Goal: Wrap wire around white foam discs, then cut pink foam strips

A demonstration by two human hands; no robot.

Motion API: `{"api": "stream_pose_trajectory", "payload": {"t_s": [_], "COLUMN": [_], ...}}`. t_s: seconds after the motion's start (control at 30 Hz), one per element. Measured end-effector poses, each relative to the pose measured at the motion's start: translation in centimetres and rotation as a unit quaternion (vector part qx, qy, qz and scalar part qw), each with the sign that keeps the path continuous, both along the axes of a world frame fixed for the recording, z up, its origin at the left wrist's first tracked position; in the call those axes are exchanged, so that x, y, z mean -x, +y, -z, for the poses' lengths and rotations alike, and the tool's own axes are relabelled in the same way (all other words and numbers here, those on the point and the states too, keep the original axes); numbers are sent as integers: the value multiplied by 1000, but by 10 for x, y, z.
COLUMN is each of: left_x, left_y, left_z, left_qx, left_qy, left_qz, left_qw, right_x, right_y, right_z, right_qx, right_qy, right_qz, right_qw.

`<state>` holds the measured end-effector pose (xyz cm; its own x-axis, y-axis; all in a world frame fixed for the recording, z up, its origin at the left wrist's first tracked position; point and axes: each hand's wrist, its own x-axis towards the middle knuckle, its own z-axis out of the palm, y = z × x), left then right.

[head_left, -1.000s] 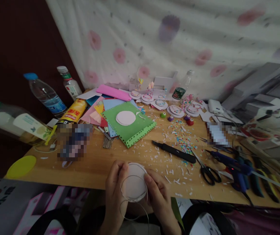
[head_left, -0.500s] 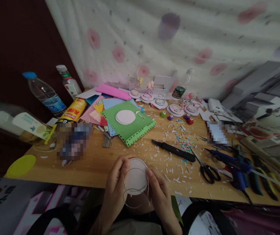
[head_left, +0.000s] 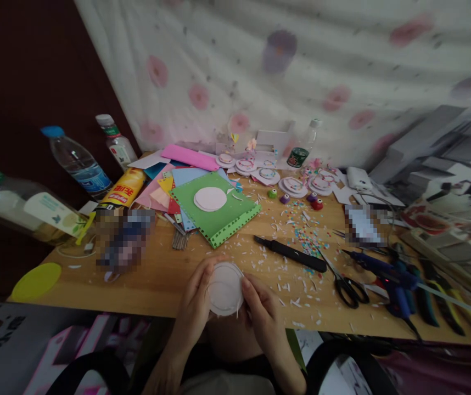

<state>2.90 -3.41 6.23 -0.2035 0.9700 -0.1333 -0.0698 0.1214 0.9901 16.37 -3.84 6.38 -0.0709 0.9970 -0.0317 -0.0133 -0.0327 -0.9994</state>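
Note:
Near the front edge of the table, both hands hold a round white disc (head_left: 225, 299) that looks like card. My left hand (head_left: 195, 299) grips its left rim with the thumb on top. At the right rim, my right hand (head_left: 261, 304) pinches the disc, and its lower fingers are partly hidden. A thin, pale wire (head_left: 219, 283) curves over the disc face in loops; an end hangs by the right fingers. Farther back, another white disc (head_left: 209, 198) lies on a green sheet (head_left: 223, 222).
White paper scraps and small coloured beads (head_left: 307, 238) litter the table. To the right lie a black-handled craft knife (head_left: 291, 255), scissors (head_left: 349, 291), a blue glue gun (head_left: 386, 271) and pliers (head_left: 445, 307). Bottles (head_left: 79, 164) stand at left; several decorated discs (head_left: 293, 186) sit behind.
The wire loops that hung below the disc have drawn up close to its face. Both hands have shifted slightly up and left with the disc still held.

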Motion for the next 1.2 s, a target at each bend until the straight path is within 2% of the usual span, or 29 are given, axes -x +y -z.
{"api": "stream_pose_trajectory", "payload": {"t_s": [0.13,0.2,0.33,0.5,0.67,0.77,0.9,1.1,1.2], "left_x": [5,9,17,13,2,-1,-6,-20,-18], "left_y": [0,-2,-10,-21,-26,-26,-24,-17,-13], "left_z": [-1,-2,-3,0,5,8,15,19,15], "left_qx": [-10,-30,-130,-238,-265,-273,-244,-175,-112], "left_qy": [51,71,118,191,325,368,331,155,55], "left_qz": [4,-26,-96,-62,-31,-22,-41,-88,-116], "left_qw": [999,997,980,950,907,889,910,968,985], "right_x": [3,3,2,2,1,1,-3,-18,-21], "right_y": [1,2,3,4,4,2,-1,0,4], "right_z": [-3,-4,-1,10,11,11,22,54,56], "right_qx": [15,20,41,52,25,0,-15,-69,-20], "right_qy": [-3,2,29,46,36,21,-16,-27,-32], "right_qz": [4,15,40,53,67,80,103,133,127], "right_qw": [1000,1000,998,996,997,997,994,988,991]}}
